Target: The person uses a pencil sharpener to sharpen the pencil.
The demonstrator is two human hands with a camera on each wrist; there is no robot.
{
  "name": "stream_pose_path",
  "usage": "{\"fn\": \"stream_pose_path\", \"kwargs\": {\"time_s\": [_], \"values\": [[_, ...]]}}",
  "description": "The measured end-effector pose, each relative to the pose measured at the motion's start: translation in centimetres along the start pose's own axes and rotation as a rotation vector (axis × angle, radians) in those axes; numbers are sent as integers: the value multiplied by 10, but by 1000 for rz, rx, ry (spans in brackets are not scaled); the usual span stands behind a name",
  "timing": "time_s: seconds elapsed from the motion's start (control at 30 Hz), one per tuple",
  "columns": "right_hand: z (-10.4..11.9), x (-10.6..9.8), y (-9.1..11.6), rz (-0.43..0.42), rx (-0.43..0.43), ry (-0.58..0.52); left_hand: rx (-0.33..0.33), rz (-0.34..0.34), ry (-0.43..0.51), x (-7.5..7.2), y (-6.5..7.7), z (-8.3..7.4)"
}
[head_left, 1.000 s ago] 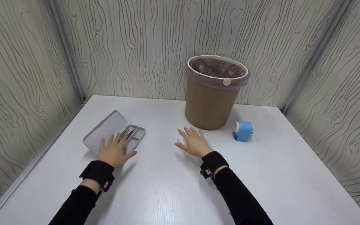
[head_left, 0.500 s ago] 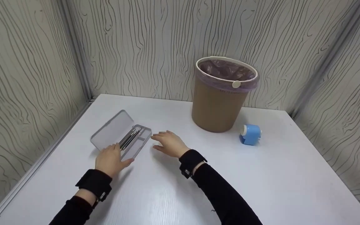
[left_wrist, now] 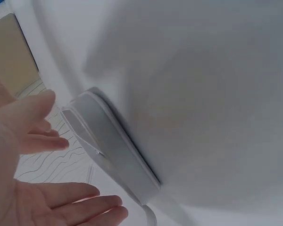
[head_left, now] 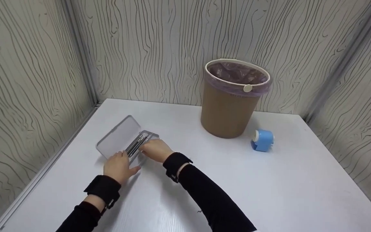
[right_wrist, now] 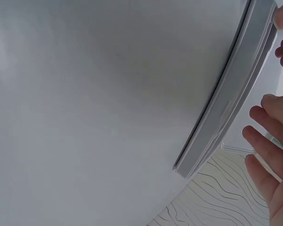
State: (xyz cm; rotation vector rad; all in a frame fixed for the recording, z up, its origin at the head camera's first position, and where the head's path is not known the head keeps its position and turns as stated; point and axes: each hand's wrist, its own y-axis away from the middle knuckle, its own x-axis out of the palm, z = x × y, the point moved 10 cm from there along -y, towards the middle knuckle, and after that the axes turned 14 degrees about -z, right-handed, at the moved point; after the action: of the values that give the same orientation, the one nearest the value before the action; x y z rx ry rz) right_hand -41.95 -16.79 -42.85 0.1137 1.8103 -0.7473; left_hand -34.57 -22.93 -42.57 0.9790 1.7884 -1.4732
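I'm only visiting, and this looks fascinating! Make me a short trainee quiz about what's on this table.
1. True or false: the right hand is inside the bin.
2. Which is closer to the blue object: A) the grey case or B) the bin?
3. Fill in: the grey case's lid is ____.

Key: 1. False; it is over the grey case. 2. B, the bin. 3. Open.

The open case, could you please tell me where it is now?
In the head view, the open case lies left of centre on the table, with the left hand at its near end and the right hand over its right side.
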Motion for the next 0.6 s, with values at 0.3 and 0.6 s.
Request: {"fn": "stream_pose_path", "kwargs": {"time_s": [0.3, 0.6], "values": [[10, 21, -12, 31, 23, 74, -20, 21, 17, 9, -1, 6], [10, 25, -23, 25, 51, 116, -39, 75, 14, 14, -3, 7]]}}
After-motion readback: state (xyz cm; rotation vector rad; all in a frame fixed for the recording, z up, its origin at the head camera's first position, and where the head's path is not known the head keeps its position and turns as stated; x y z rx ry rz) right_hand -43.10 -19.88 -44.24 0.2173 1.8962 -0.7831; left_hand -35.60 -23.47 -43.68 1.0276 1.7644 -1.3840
